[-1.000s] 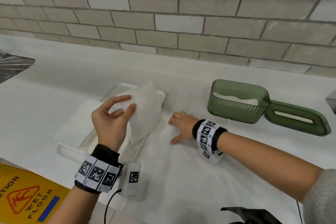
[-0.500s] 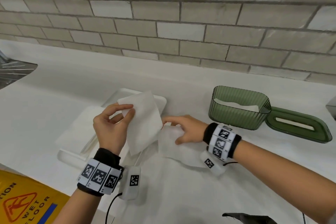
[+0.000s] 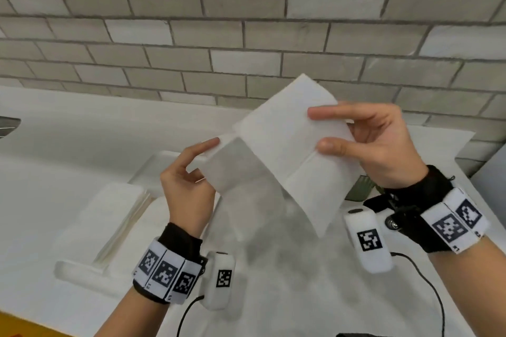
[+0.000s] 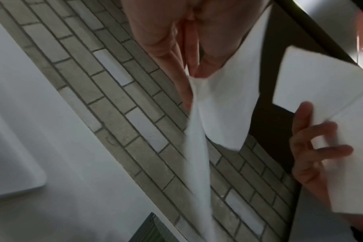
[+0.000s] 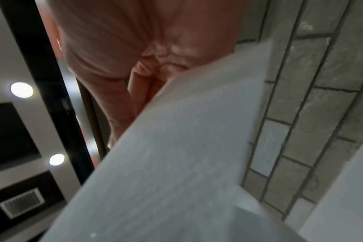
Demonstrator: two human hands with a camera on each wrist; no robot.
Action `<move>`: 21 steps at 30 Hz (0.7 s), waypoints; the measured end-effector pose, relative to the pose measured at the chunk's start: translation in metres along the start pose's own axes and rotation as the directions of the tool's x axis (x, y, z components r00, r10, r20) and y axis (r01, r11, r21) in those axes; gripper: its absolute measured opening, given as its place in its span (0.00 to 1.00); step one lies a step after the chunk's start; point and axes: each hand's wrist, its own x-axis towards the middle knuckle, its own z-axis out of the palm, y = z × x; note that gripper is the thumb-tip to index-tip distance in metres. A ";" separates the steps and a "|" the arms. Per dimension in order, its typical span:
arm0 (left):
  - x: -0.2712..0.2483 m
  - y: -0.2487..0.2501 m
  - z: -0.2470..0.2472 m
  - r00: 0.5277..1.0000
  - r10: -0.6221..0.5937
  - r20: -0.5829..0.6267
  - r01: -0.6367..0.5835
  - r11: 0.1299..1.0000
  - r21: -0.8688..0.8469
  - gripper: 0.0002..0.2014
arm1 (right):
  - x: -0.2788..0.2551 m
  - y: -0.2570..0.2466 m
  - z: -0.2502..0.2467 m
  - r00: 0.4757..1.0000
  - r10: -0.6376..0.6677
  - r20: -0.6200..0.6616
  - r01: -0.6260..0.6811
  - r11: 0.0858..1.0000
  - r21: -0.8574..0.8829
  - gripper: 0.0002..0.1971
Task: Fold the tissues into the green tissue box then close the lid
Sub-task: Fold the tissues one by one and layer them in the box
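Observation:
Both hands are raised above the white counter, each holding a white tissue. My left hand [image 3: 209, 161] pinches the edge of one tissue [image 3: 221, 172] between thumb and forefinger; in the left wrist view that tissue [image 4: 224, 106] hangs down from the left hand [image 4: 186, 62]. My right hand [image 3: 315, 130] grips a larger creased tissue [image 3: 295, 150] that overlaps the first. The right wrist view is mostly filled by this tissue [image 5: 176, 155]. Only a sliver of the green tissue box [image 3: 361, 191] shows below the right hand. Its lid is hidden.
A white tray [image 3: 153, 169] and a stack of flat tissues [image 3: 115, 216] lie at the left. A thin white sheet [image 3: 287, 268] covers the counter under the hands. The brick wall [image 3: 246, 35] stands close behind, and a sink corner [image 3: 8, 123] is at the far left.
Both hands have risen from the counter. The right hand has lifted a tissue off the surface and brought it up beside the left hand's tissue. The green box is now mostly covered.

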 end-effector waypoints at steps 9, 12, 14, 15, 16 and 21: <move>-0.001 -0.002 0.028 0.996 -0.054 0.069 0.058 0.997 -0.048 0.22 | -0.008 0.005 -0.014 0.988 -0.010 -0.151 0.024 0.996 0.089 0.20; -0.004 0.001 0.039 0.993 -0.050 0.110 0.063 0.991 -0.118 0.24 | -0.017 0.028 0.000 0.993 0.070 -0.098 -0.067 0.997 0.033 0.23; -0.005 0.003 0.044 0.990 -0.031 0.135 0.053 0.986 -0.159 0.25 | -0.022 0.040 0.006 0.988 0.124 -0.094 -0.125 0.992 -0.005 0.25; -0.005 0.004 0.046 0.990 -0.023 0.143 0.050 0.981 -0.187 0.25 | -0.025 0.044 0.007 0.984 0.147 -0.103 -0.149 0.989 -0.016 0.25; -0.006 0.005 0.048 0.990 -0.025 0.141 0.055 0.975 -0.213 0.24 | -0.027 0.047 0.007 0.980 0.162 -0.117 -0.166 0.986 -0.023 0.26; -0.006 0.011 0.051 0.985 -0.140 0.098 0.163 0.940 -0.300 0.07 | -0.033 0.051 0.002 0.967 0.173 -0.186 -0.184 0.982 -0.044 0.27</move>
